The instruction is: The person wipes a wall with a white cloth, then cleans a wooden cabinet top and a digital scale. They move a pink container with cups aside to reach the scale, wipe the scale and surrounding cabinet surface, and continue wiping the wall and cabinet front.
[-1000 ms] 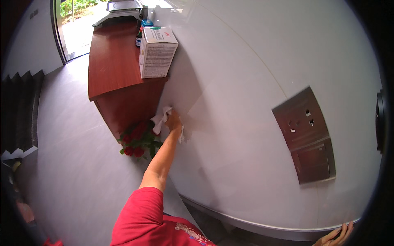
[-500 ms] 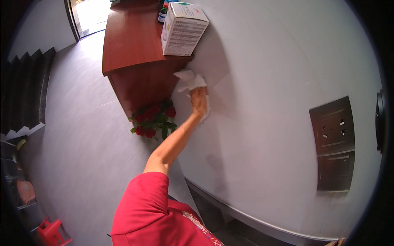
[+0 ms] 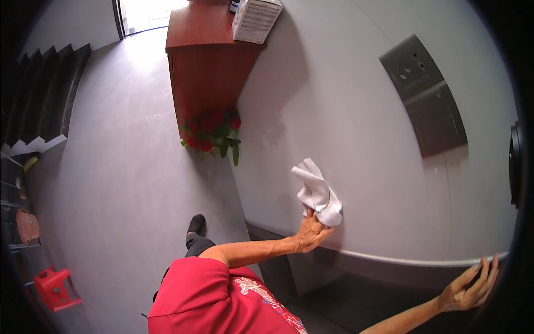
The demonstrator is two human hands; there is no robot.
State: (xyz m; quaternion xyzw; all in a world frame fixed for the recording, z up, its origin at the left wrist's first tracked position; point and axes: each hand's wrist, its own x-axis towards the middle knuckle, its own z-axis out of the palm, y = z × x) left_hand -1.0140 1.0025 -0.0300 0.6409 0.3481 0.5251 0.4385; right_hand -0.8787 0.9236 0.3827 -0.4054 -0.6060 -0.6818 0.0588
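Note:
A crumpled white cloth [image 3: 318, 192] is in my left hand [image 3: 312, 232], whose fingers are closed on its lower part. The cloth lies against the pale, glossy wall [image 3: 367, 183], just above a dark lower band with a light edge strip. Its loose end sticks up and to the left. My right hand [image 3: 470, 286] is at the lower right, by the light edge strip [image 3: 400, 261]. That hand is open, with its fingers apart and nothing seen in it.
A dark switch panel [image 3: 425, 97] is on the wall. Further off stand a reddish-brown cabinet [image 3: 206, 78] with a white box [image 3: 256, 21] on it, and red flowers [image 3: 206, 133] beside it. Dark stairs [image 3: 47, 100] and a red plastic stool [image 3: 55, 288] are at left.
My left hand has come down and right along the wall with the cloth, away from the cabinet. My right hand, barely showing before, is now in full view. The whole view has shifted.

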